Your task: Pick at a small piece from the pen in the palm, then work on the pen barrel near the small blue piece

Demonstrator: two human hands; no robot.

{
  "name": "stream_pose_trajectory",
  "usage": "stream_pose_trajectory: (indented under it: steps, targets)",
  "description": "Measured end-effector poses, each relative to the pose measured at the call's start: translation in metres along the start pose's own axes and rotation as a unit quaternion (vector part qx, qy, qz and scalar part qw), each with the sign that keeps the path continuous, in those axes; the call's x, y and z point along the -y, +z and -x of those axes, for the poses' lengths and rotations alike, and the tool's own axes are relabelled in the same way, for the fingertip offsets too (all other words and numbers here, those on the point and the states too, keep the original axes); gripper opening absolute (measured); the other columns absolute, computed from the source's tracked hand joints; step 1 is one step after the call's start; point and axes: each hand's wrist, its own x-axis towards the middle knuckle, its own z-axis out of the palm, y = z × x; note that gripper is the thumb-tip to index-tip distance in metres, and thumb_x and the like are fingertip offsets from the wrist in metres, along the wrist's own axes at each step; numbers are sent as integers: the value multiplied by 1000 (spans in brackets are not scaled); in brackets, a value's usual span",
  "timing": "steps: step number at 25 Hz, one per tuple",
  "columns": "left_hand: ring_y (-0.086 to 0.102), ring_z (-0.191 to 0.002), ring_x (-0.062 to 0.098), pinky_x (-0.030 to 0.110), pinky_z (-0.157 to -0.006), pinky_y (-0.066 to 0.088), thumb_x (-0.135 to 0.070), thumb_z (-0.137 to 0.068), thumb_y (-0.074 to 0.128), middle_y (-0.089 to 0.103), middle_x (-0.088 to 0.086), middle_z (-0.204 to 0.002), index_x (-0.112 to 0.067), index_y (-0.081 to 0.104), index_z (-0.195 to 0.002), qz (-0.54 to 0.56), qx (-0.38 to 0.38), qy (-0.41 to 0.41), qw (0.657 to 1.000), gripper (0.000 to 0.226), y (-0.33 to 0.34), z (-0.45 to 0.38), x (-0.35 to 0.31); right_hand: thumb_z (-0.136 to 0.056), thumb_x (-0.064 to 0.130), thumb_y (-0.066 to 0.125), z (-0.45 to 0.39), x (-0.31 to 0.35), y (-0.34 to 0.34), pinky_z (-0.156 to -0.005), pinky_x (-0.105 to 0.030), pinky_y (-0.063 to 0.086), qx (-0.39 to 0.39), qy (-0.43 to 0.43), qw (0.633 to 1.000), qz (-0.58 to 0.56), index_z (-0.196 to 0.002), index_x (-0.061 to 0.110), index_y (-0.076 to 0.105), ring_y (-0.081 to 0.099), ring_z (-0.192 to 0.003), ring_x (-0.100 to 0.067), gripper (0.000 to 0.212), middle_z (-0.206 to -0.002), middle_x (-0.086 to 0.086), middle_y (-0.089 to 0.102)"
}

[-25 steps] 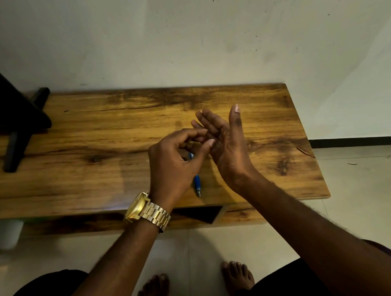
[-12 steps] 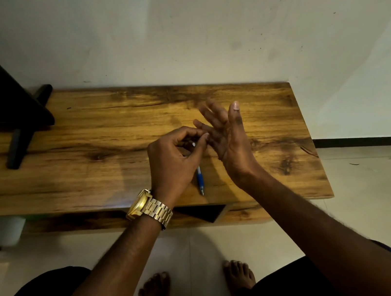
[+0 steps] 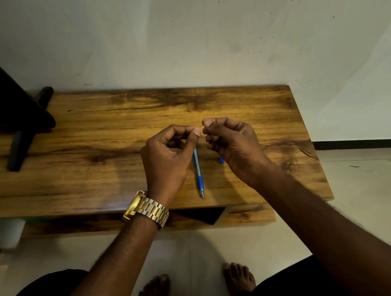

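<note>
Both hands hover over a low wooden table [image 3: 102, 147]. My left hand [image 3: 169, 157], with a gold watch on its wrist, has thumb and forefinger pinched together. My right hand [image 3: 233, 143] is curled the same way, its fingertips almost touching the left's. A very thin, small piece [image 3: 201, 127] spans the gap between the two pinches; it is too small to identify. On the table below the hands lies a blue and clear pen barrel [image 3: 198, 173], tip toward me. A small blue part [image 3: 221, 160] peeks out under my right palm.
A black stand with a slanted leg [image 3: 17, 147] occupies the table's far left. A pale wall rises behind the table. An open dark compartment [image 3: 200, 215] sits under the tabletop. My bare feet [image 3: 196, 286] rest on the tiled floor.
My right hand has turned from an open, upright palm to curled fingers pinching. Both hands have drawn level, fingertips meeting. The small blue part now shows beside the pen.
</note>
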Motion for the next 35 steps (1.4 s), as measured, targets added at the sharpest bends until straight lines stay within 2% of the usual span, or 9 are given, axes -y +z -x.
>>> stream_pose_trajectory:
  steps: [3, 6, 9, 12, 14, 17, 21, 27, 35]
  targets:
    - [77, -92, 3, 16, -77, 61, -33, -95, 83, 80, -19, -95, -24, 83, -104, -12, 4, 12, 1000, 13, 0, 0, 1, -99, 4, 75, -1, 0, -2, -73, -29, 57, 2, -4, 1000, 1, -100, 7, 78, 69, -74, -12, 4, -76, 0, 73]
    - [75, -77, 2, 13, -66, 59, -55, -85, 87, 76, -18, -82, -26, 78, -91, -98, 23, -25, 995, 31, -1, 1, 8, -100, 6, 74, -4, 5, -9, -74, -27, 60, -13, -5, 999, -31, -98, 8, 77, 73, -77, -12, 4, -83, -3, 77]
    - [69, -67, 7, 33, -68, 63, -67, -77, 86, 70, -10, -71, -23, 70, -75, -257, 82, -63, 961, 47, 6, 8, 17, -101, 7, 73, -9, 12, -18, -78, -28, 64, -40, -3, 997, -72, -101, 7, 77, 77, -84, -15, 4, -96, -9, 81]
    - [72, -76, 14, 33, -67, 59, -61, -78, 89, 72, -6, -79, -23, 69, -78, -314, 102, -76, 941, 44, 14, 15, 16, -103, 8, 71, -10, 14, -21, -79, -28, 66, -45, -5, 996, -82, -100, 7, 75, 80, -86, -18, 4, -99, -13, 82]
    - [75, -80, 15, 33, -69, 59, -49, -83, 88, 74, -7, -84, -25, 71, -82, -317, 115, -81, 938, 30, 13, 14, 14, -104, 8, 70, -9, 17, -23, -80, -29, 66, -50, -8, 995, -88, -102, 6, 72, 80, -87, -20, 4, -100, -14, 82]
    - [76, -85, 12, 40, -76, 66, -35, -91, 83, 78, -8, -92, -24, 77, -96, -283, 146, -56, 946, 14, 1, 9, 8, -106, 10, 68, -7, 22, -27, -81, -30, 67, -68, -17, 994, -85, -107, 6, 69, 82, -88, -21, 4, -99, -15, 82]
    - [77, -88, 6, 31, -75, 66, -29, -100, 76, 80, -7, -100, -18, 74, -111, -182, 112, 36, 976, 16, -15, 2, -1, -108, 13, 66, -5, 24, -28, -82, -33, 67, -65, -46, 996, -37, -112, 5, 67, 83, -92, -26, 10, -103, -18, 83]
    - [73, -94, -1, 7, -78, 57, -26, -99, 78, 79, -11, -104, -18, 77, -113, -153, 71, 106, 980, 17, -22, -2, -4, -111, 21, 62, -3, 18, -18, -81, -36, 66, -19, -72, 997, 6, -114, 9, 63, 83, -99, -32, 12, -109, -21, 83]
    - [76, -99, 4, 14, -83, 60, -26, -99, 78, 81, -7, -106, -16, 77, -115, -154, 68, 116, 979, 19, -24, -3, -3, -112, 19, 61, 1, 17, -14, -84, -38, 67, -2, -89, 996, 19, -113, 6, 62, 83, -99, -34, 13, -111, -23, 82]
